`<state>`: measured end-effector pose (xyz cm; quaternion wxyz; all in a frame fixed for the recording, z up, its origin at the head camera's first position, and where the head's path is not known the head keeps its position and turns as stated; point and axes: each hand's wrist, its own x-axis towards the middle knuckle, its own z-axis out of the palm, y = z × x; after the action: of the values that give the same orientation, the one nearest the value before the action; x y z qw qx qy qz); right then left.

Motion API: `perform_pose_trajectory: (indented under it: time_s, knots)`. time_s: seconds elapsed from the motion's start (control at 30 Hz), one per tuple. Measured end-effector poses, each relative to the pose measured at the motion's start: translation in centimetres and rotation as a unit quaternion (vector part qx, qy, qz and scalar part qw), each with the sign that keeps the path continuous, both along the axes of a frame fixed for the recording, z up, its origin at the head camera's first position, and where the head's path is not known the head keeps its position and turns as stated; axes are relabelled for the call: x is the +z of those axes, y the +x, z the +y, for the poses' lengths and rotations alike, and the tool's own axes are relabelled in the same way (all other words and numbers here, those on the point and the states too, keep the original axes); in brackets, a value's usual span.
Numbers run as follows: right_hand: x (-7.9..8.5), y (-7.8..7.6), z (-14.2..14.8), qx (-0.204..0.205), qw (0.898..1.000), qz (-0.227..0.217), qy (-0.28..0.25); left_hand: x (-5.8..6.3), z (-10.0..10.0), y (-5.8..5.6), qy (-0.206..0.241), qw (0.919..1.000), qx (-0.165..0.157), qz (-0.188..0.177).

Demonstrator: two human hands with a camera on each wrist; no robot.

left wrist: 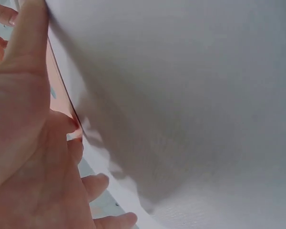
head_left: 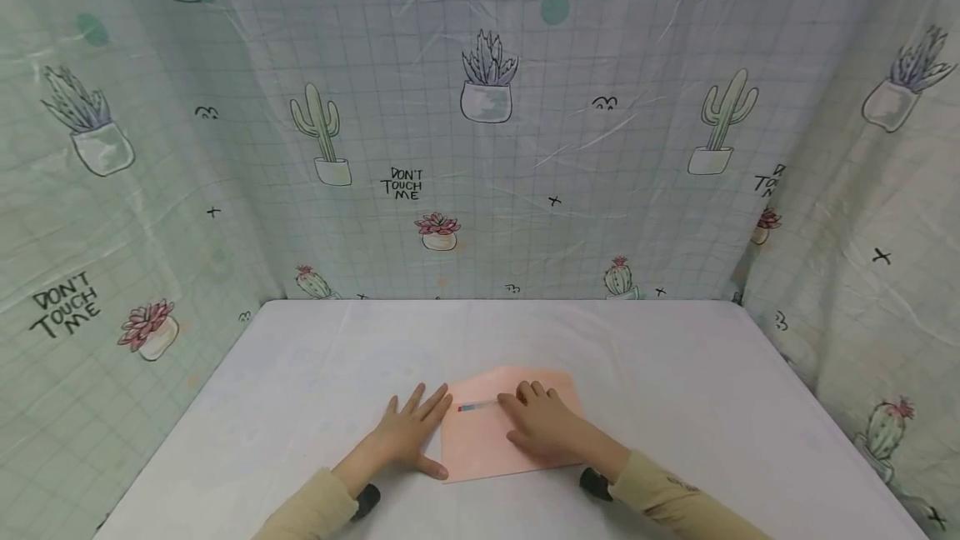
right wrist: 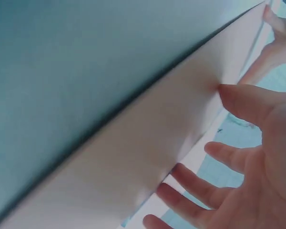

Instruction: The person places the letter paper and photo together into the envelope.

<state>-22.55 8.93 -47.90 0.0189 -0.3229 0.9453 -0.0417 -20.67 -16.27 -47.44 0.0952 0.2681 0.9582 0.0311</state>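
A flat pink paper piece, shaped like an envelope [head_left: 487,448], lies on the white table. On it rests a slim, pen-like stick [head_left: 471,407] with a red tip and a blue section at its left end. My left hand [head_left: 408,436] is spread at the paper's left edge, its thumb by the lower left corner. Over the paper's right half is my right hand [head_left: 543,425], index fingertip at the stick's right end. In the right wrist view its thumb [right wrist: 243,102] touches the pink surface, apart from the loosely bent fingers [right wrist: 195,183].
The white table [head_left: 337,365] stretches out around the paper on all sides. Behind it and at both sides hangs a curtain [head_left: 480,157] printed with cacti. A black device [head_left: 596,484] sits at the right wrist, another black device [head_left: 366,502] at the left.
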Motion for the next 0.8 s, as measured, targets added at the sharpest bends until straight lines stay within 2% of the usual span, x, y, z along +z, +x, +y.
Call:
perform_pose_trajectory:
  time_s: [0.13,0.37,0.5,0.8]
  knots:
    - [0.4,0.8,0.7,-0.003,1.000,-0.020,-0.003,-0.2,-0.2,0.4,0.006,0.9993,-0.013,0.034]
    - [1.4,2.0,2.4,0.010,0.996,-0.065,-0.056,-0.5,-0.2,1.6,-0.013,0.9964,-0.014,0.082]
    - [1.6,2.5,3.4,0.010,0.994,-0.087,-0.068,-0.5,-0.3,2.1,-0.009,0.9953,-0.017,0.095]
    - [1.5,3.0,5.0,0.013,0.993,-0.085,-0.077,-0.3,-0.3,2.6,0.006,0.9930,-0.028,0.114]
